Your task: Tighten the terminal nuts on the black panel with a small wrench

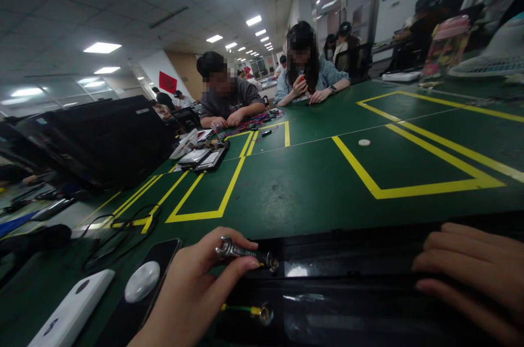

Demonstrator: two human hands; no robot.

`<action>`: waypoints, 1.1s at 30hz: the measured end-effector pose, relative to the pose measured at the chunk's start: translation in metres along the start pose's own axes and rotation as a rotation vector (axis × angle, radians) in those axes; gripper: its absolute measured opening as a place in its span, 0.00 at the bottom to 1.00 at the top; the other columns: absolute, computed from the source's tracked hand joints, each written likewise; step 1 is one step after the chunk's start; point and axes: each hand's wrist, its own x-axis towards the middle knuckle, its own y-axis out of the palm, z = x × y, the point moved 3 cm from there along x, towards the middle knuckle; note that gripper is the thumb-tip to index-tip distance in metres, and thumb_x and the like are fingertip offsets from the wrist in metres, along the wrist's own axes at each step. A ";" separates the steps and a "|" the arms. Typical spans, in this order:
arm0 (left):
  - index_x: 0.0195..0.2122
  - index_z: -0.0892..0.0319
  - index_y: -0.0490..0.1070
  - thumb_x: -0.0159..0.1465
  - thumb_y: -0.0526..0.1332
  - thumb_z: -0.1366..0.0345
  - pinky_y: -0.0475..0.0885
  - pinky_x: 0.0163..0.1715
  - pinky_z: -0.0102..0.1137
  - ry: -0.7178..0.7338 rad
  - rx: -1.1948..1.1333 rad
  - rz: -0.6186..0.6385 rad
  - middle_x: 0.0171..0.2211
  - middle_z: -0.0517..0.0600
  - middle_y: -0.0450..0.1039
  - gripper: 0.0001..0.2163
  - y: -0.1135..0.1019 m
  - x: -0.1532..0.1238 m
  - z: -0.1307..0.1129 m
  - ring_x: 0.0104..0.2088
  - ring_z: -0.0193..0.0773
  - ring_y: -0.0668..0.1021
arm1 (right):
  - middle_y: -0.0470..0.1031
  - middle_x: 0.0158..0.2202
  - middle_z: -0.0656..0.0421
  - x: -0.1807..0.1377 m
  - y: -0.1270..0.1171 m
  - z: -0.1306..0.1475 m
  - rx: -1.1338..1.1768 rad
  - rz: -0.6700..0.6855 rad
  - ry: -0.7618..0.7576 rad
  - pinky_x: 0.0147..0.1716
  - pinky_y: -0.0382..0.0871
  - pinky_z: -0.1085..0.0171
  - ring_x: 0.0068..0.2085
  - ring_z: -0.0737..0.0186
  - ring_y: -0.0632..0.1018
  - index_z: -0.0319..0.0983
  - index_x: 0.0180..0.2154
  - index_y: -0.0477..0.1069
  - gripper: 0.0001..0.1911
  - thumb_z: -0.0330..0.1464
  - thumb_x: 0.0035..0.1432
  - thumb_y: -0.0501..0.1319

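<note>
The left hand [190, 289] is closed around a small metal wrench [241, 249], and the thumb and fingers pinch its handle. The far end of the wrench seems to sit on an upper bolt [272, 264] in a shiny black panel [347, 303], but I cannot see exactly how it meets the bolt. The right hand [470, 276] does not grasp anything. It lies relaxed on the panel, well apart from the wrench, with the fingers a little curved.

Below the wrench, a lower bolt [265, 314] already has a thin green and yellow wire [239, 309] attached to it. I cannot tell if this bolt is tight. From how things lie, the wire connection on the lower bolt looks made, and the upper bolt is the one under the wrench now. I cannot tell what is attached there.

Left of the hand, a white disc [142, 281] lies on a black phone [158, 259], beside a white box [71, 309]. A loop of black cable [118, 238] lies further along the green workbench [307, 210], which has yellow tape lines [426, 190]. At the far side, two people [227, 90] sit at the bench and work with their hands near coloured wires [249, 126].
</note>
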 end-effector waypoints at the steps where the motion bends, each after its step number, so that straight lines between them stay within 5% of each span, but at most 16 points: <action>1: 0.36 0.50 0.79 0.62 0.70 0.67 0.84 0.31 0.29 -0.006 -0.002 0.004 0.34 0.44 0.89 0.04 0.000 0.000 0.000 0.32 0.41 0.89 | 0.77 0.41 0.65 0.001 -0.001 0.000 -0.003 0.003 -0.001 0.35 0.82 0.64 0.40 0.61 0.80 0.51 0.46 0.73 0.10 0.44 0.70 0.56; 14: 0.39 0.53 0.81 0.62 0.71 0.60 0.85 0.33 0.34 -0.016 0.038 -0.001 0.32 0.50 0.88 0.06 0.004 0.015 -0.013 0.38 0.48 0.89 | 0.78 0.41 0.65 0.005 -0.002 -0.002 -0.007 -0.015 0.000 0.36 0.81 0.65 0.40 0.62 0.80 0.51 0.45 0.74 0.11 0.45 0.70 0.55; 25: 0.36 0.53 0.78 0.64 0.67 0.69 0.84 0.33 0.27 -0.046 -0.008 0.019 0.35 0.45 0.89 0.03 0.009 -0.003 0.006 0.34 0.39 0.89 | 0.77 0.40 0.66 0.001 -0.007 0.002 0.031 -0.029 0.041 0.38 0.80 0.66 0.40 0.63 0.79 0.52 0.44 0.74 0.10 0.45 0.70 0.56; 33: 0.37 0.54 0.78 0.65 0.68 0.68 0.83 0.32 0.26 -0.081 -0.110 -0.072 0.34 0.46 0.88 0.02 0.003 -0.001 0.004 0.33 0.38 0.89 | 0.75 0.31 0.58 -0.003 0.012 -0.001 0.294 -0.232 0.338 0.32 0.77 0.58 0.36 0.50 0.78 0.51 0.39 0.79 0.17 0.54 0.59 0.63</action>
